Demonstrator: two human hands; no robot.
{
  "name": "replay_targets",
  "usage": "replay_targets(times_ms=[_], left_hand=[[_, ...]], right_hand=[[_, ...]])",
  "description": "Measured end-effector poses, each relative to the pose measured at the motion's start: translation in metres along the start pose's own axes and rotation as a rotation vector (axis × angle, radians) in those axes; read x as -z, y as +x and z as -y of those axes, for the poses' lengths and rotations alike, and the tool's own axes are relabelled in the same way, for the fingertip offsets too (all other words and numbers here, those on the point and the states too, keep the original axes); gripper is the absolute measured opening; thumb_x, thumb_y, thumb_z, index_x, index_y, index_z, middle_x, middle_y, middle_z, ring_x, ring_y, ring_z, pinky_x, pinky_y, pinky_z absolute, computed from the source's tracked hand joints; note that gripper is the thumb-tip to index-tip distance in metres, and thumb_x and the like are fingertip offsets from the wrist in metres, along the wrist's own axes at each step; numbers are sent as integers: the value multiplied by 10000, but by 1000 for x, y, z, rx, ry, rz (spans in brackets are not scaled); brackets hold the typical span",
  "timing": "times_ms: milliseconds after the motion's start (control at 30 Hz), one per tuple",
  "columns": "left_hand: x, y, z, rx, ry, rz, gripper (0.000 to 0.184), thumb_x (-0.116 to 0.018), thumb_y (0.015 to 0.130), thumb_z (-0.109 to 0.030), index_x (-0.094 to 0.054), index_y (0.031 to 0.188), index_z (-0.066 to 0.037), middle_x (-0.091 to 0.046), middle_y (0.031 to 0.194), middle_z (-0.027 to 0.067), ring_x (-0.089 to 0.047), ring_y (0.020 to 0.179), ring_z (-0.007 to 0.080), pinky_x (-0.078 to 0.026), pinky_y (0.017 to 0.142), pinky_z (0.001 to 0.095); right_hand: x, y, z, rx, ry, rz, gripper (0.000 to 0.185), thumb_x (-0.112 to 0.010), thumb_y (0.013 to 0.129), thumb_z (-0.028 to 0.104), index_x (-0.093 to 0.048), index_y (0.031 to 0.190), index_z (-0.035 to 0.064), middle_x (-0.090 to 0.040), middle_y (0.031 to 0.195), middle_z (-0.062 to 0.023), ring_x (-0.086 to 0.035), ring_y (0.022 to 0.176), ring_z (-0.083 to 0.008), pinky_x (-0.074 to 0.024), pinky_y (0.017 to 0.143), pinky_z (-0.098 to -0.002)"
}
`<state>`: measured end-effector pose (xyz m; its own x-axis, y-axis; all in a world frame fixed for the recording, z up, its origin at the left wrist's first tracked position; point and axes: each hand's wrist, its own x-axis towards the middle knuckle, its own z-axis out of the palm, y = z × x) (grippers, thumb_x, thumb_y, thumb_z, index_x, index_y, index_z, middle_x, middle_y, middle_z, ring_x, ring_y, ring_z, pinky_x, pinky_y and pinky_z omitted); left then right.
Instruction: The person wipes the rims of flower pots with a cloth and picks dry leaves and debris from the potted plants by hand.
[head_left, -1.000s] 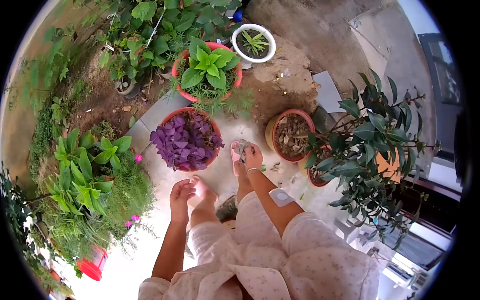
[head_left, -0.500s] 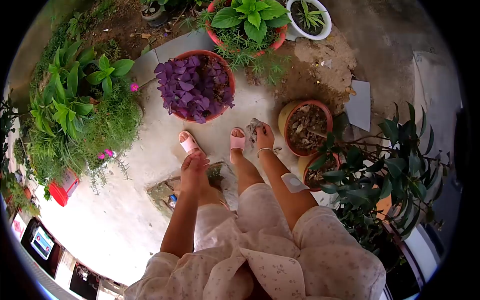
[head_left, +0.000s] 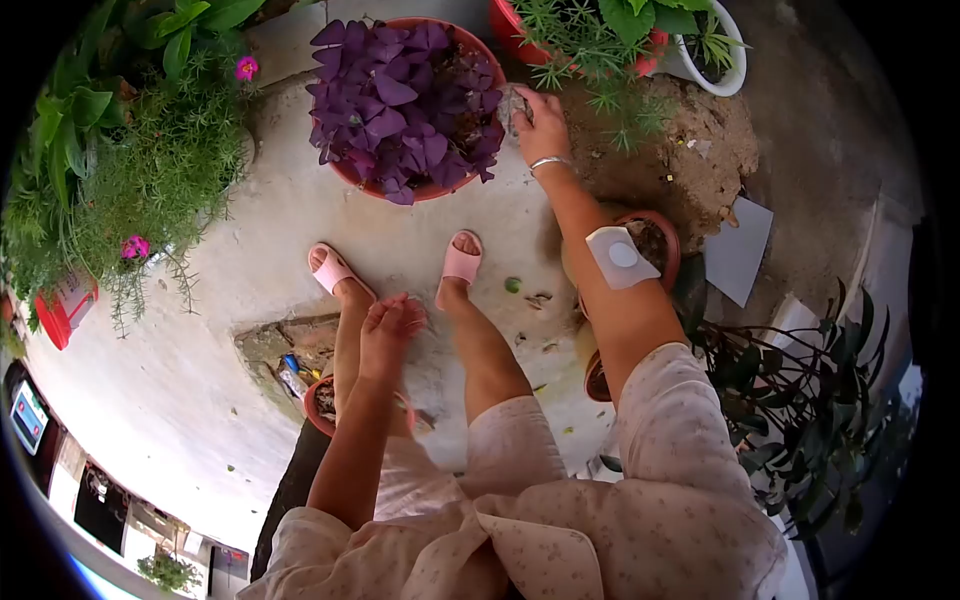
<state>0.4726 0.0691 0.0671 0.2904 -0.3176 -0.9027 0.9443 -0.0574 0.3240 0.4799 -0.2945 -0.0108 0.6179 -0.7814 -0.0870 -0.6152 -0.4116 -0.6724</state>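
Note:
My right hand [head_left: 541,122] reaches out beside the right rim of the pot of purple-leaved plants [head_left: 400,110]. Its fingers are closed on a crumpled grey cloth [head_left: 514,108], partly hidden by the fingers. A silver bracelet [head_left: 550,161] circles that wrist, and a white patch [head_left: 621,256] is on the forearm. My left hand [head_left: 388,335] hangs above my pink slippers' level, near the legs, with its fingers curled and blurred; whether anything is in them cannot be made out.
Pink slippers [head_left: 462,256] are on the pale concrete floor [head_left: 210,290]. A white pot [head_left: 738,62] and red pot [head_left: 512,30] stand at the top. Partly behind my right arm is a soil-filled pot [head_left: 664,240]. Green plants [head_left: 140,170] grow at left, a leafy shrub [head_left: 810,400] at right.
My right hand has moved forward with the cloth, from near the right slipper to beside the purple plant's pot. The view has shifted, and my feet now stand farther apart. My left hand stays low.

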Motion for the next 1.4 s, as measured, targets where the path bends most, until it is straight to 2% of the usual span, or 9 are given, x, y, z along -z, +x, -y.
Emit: replay_targets(times_ms=[167, 467, 733, 967, 1033, 1133, 1233, 1300, 1400], left_hand=[[34, 46, 19, 30, -67, -71, 187, -535, 913, -123, -573, 1063, -19, -648, 919, 95, -636, 792, 174, -522, 719, 295], [48, 86, 24, 33, -67, -28, 225, -521, 916, -145, -576, 1091, -15, -629, 930, 77, -611, 810, 154, -505, 742, 283], [65, 99, 20, 85, -168, -28, 210, -535, 916, -167, -559, 1076, -32, -611, 959, 66, -603, 860, 174, -488, 777, 293], [32, 94, -7, 29, -241, 95, 482, -623, 881, -197, -400, 1289, -69, -532, 1125, 47, -479, 1104, 150, -394, 919, 300], [34, 94, -11, 0, -304, 69, 511, -649, 864, -190, -391, 1287, -65, -551, 1096, 53, -534, 1030, 156, -437, 874, 303], [38, 99, -15, -44, -443, -72, 455, -641, 859, -175, -416, 1239, -65, -583, 1016, 74, -615, 847, 179, -524, 734, 324], [46, 99, -19, -14, -513, -85, 278, -608, 877, -148, -508, 1120, -58, -595, 999, 62, -593, 897, 167, -510, 768, 320], [46, 99, -18, -4, -532, -120, 255, -605, 875, -138, -513, 1099, -57, -597, 989, 70, -596, 894, 174, -510, 772, 326], [47, 100, -13, 2, -578, -105, 392, -668, 831, -157, -455, 1148, -69, -587, 977, 66, -608, 870, 179, -518, 744, 329]], right_hand=[[-36, 6, -40, 316, -416, 198, 410, -652, 717, 54, -619, 1116, 142, -527, 1042, -107, -519, 981, -321, -460, 857, -396], [-61, -91, -24, 158, -298, 146, 305, -609, 790, 85, -576, 1083, 6, -478, 1157, -188, -515, 1019, -350, -445, 837, -392], [-100, -163, 12, -56, -26, 158, 334, -603, 832, 123, -571, 1152, 32, -478, 1096, -151, -546, 900, -275, -462, 762, -328], [-102, -214, 81, 5, 396, 728, 368, -570, 849, 65, -546, 1217, 53, -508, 1112, -125, -500, 1037, -260, -412, 907, -337], [-100, -213, 87, 37, 306, 720, 345, -524, 891, 58, -530, 1234, 20, -541, 1138, -89, -510, 1070, -186, -416, 914, -301], [-107, -197, 61, -424, 496, 366, 361, -513, 912, 94, -502, 1269, 45, -576, 1069, -48, -589, 867, -115, -485, 755, -262], [-113, -160, 32, -457, 297, 193, 388, -560, 888, 122, -500, 1265, 51, -578, 1067, -50, -596, 823, -108, -487, 709, -252], [-124, -141, 30, -546, 3, 174, 469, -677, 793, 140, -511, 1217, 29, -570, 820, -13, -508, 646, -100, -440, 629, -245], [-146, -140, 18, -304, 30, 107, 433, -716, 756, 168, -567, 1143, 42, -584, 739, -19, -523, 629, -109, -445, 630, -268]])
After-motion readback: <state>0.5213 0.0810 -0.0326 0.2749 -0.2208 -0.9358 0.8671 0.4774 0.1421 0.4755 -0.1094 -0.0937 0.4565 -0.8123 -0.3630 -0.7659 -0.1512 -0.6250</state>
